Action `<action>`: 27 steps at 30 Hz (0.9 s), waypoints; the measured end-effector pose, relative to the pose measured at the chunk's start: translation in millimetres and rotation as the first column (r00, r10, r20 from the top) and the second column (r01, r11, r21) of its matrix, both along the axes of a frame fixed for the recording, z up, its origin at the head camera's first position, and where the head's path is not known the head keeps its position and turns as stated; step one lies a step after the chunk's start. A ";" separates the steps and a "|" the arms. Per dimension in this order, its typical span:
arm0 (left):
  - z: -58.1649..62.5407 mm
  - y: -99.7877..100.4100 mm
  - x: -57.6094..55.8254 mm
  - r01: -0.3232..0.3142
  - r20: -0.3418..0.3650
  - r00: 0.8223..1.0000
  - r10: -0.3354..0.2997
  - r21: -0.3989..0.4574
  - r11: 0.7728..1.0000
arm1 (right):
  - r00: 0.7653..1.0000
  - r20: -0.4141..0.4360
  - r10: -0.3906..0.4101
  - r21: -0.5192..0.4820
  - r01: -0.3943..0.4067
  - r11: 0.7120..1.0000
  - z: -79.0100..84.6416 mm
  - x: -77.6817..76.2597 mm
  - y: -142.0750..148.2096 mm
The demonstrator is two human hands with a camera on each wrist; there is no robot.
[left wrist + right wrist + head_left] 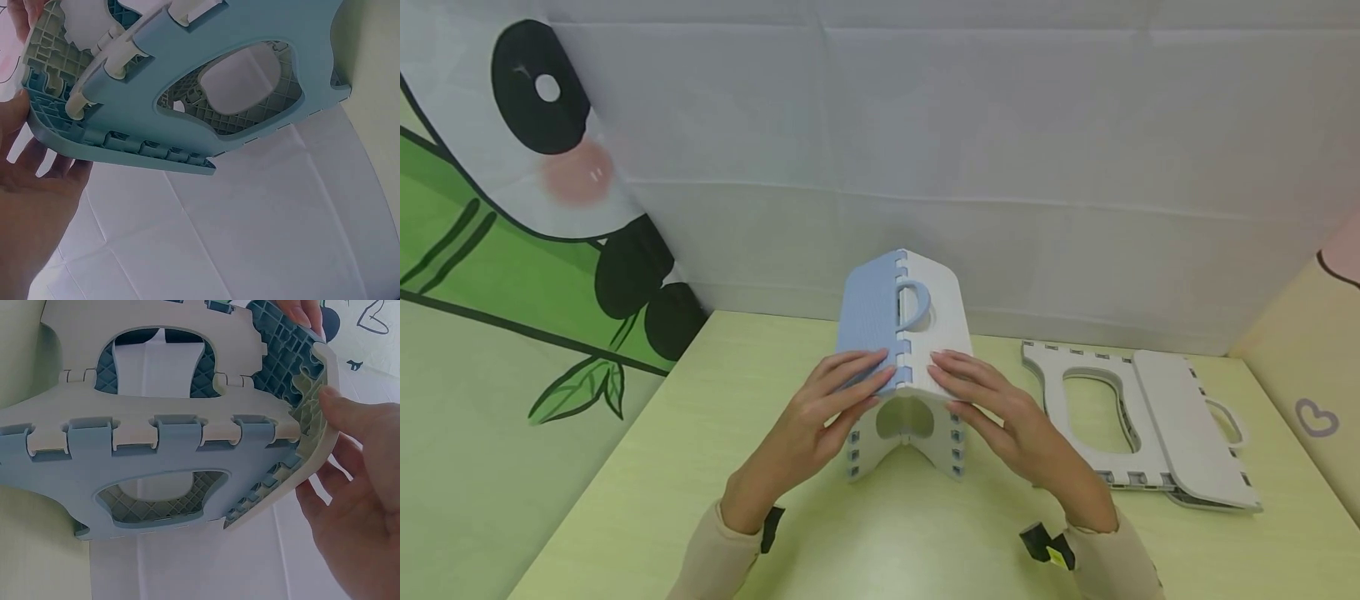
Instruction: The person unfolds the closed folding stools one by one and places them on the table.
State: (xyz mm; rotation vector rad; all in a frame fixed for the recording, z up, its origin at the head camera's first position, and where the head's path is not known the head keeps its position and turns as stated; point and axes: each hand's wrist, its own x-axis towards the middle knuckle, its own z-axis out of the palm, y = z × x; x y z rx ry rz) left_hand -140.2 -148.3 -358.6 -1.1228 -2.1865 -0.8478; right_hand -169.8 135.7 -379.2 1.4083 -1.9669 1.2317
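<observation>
A folding step stool (868, 304) stands partly folded on the table, its top halves tented along a centre hinge. One top half is blue, the other white, and a blue loop handle (925, 307) sits at the ridge. My left hand (811, 421) grips the near edge of the blue half, fingers over the top and thumb against the underside rim in the left wrist view. Likewise, my right hand (1011, 417) grips the near edge of the white half; its thumb (344, 407) lies at the ribbed underside. Below, the legs with oval cut-outs stand angled apart.
On the right of the table (955, 542) lies a second, grey-white folding stool (1195, 417), its loop handle pointing right. A pale cloth backdrop (970, 167) rises behind the table's back edge. A cartoon-printed cloth (512, 283) hangs at the left.
</observation>
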 end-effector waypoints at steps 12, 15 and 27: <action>-2.7 -0.2 -0.8 -0.009 -0.002 1.000 0.009 -0.011 1.000 | 1.000 -0.025 -0.007 0.004 0.007 1.000 0.3 0.4 0.0; -2.5 0.3 -0.8 -0.008 -0.003 1.000 0.008 -0.011 1.000 | 0.999 -0.034 -0.009 0.004 0.009 1.000 0.1 0.1 0.4; -5.1 0.9 -1.6 -0.018 -0.007 1.000 0.018 -0.031 0.999 | 0.999 -0.050 -0.017 0.022 0.019 1.000 -0.9 -1.3 1.7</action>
